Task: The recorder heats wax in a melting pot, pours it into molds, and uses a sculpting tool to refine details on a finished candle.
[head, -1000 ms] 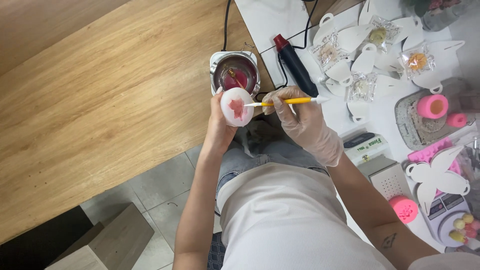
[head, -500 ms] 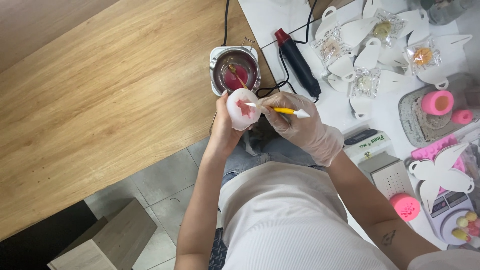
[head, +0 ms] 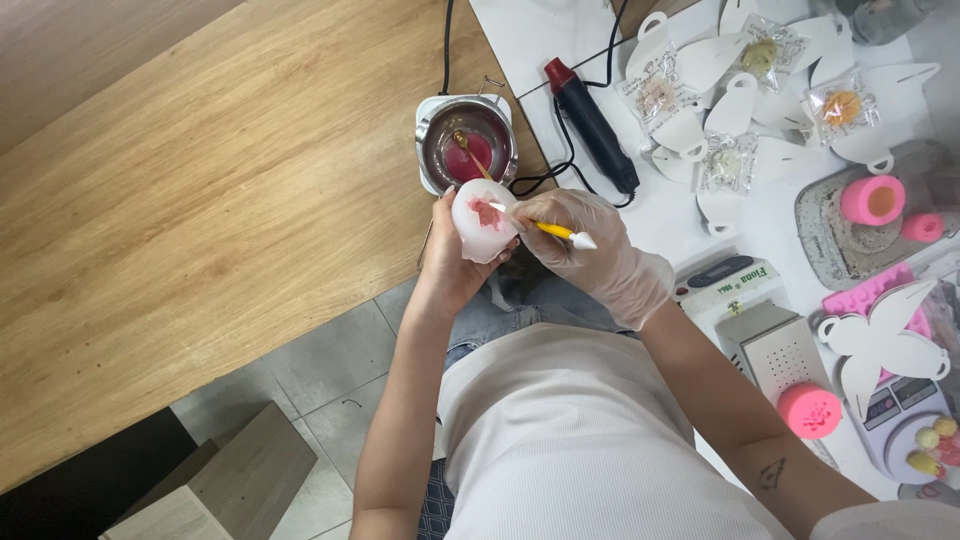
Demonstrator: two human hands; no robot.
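Observation:
My left hand holds a round white silicone mould with a pink wax patch in its hollow, tilted toward me over my lap. My right hand, in a thin clear glove, grips a yellow sculpting tool with white tips. One tip of the tool touches the pink patch inside the mould. Just beyond the mould, at the table's edge, stands a small metal melting pot of dark pink wax with a spoon resting in it.
A black heat gun with a red nozzle lies right of the pot. White cut-out cards and bagged pieces cover the white surface. Pink moulds, a scale and a wooden stool stand around.
The mould and tool have shifted slightly right and closer to the pot. The tool has swung from level to slanting down-right, and my gloved hand has closed in on the mould.

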